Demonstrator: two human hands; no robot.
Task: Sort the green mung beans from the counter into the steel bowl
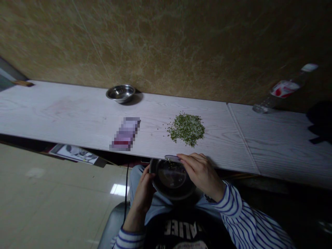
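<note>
My left hand (pixel 145 188) grips the left rim of a metal bowl (pixel 155 185), which sits over my lap just below the counter's front edge. My right hand (pixel 201 169) is closed on a thin, flat, pale piece with a rounded edge (pixel 171 158); its exact kind is unclear. This piece is at the counter edge, above the bowl's far rim. A few small grains show inside the bowl near it. On the counter beyond my right hand lies a spread pile of small green beans (pixel 188 128), with a few strays to its left.
A small steel bowl (pixel 121 93) stands by the wall. A pixelated flat object (pixel 126 134) lies left of the beans. Farther right are a clear bottle (pixel 284 89) with a red-and-white label and a dark item (pixel 320 121). An open drawer (pixel 77 154) juts out below the counter.
</note>
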